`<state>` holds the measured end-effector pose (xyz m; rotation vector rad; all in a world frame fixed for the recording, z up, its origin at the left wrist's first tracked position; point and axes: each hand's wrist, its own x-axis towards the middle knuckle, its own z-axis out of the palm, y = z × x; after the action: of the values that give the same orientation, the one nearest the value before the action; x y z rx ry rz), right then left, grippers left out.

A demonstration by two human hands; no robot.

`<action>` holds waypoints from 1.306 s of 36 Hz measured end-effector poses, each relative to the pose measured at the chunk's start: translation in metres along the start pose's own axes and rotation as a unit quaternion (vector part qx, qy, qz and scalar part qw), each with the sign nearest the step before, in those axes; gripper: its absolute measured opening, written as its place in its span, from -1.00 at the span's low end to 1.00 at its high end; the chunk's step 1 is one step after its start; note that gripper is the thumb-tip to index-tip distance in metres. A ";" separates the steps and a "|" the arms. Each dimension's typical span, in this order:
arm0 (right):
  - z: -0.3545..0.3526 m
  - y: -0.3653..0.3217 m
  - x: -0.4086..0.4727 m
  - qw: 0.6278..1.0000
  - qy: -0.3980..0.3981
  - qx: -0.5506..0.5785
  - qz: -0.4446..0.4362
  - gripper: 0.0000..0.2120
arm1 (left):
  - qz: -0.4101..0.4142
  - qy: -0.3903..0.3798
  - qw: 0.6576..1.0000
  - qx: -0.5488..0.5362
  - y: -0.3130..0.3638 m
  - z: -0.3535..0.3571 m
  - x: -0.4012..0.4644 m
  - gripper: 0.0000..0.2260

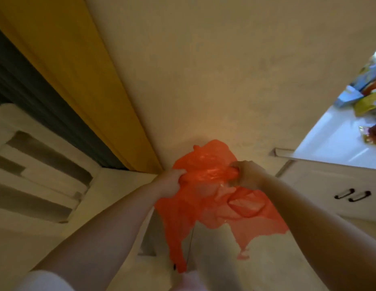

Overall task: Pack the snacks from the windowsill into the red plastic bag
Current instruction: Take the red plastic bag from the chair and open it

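A thin red plastic bag hangs crumpled in the air in front of me, in the lower middle of the view. My left hand grips its upper left edge. My right hand pinches its upper right edge, so the bag's top is stretched between the two hands. Its loose lower corners dangle below. Several snack packets, yellow, blue and orange, lie on the bright white windowsill at the far right, well away from both hands.
A beige wall fills the middle. A yellow curtain and a dark panel run along the left. White cabinet doors with black handles sit under the windowsill. A white and grey striped piece of furniture stands at the left.
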<state>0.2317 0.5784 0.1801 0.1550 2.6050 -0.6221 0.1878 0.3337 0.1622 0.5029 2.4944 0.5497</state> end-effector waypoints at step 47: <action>-0.242 0.469 -0.072 0.947 -0.069 0.164 0.267 -0.70 | 0.221 0.087 0.901 0.364 0.523 0.102 0.311 -0.73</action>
<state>0.2955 1.1056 0.2169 0.8568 2.1634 -0.8145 0.1238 0.9457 0.2020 1.3752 2.7100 -0.2377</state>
